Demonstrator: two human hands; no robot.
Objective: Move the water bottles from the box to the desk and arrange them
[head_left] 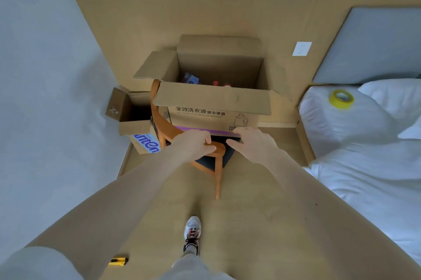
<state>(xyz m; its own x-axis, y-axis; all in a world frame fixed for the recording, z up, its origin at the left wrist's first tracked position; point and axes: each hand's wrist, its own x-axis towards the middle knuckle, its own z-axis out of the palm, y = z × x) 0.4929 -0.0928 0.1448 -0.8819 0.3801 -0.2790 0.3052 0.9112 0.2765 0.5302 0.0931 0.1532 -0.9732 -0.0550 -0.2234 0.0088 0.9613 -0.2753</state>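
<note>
A large open cardboard box (211, 113) with printed text stands on a wooden chair (164, 127). Inside it I glimpse red bottle caps (219, 84) and a blue-white label; the bottles themselves are mostly hidden by the front flap. My left hand (196, 143) grips the curved wooden chair rail just below the box. My right hand (248, 140) reaches to the box's lower front edge, fingers extended and touching the dark seat there. No desk is in view.
A smaller open cardboard box (134, 115) sits on the floor to the left by the wall. A bed with white bedding (369, 154) fills the right, a yellow tape roll (341, 98) on it. My shoe (192, 234) and a small yellow object (118, 261) are on the floor.
</note>
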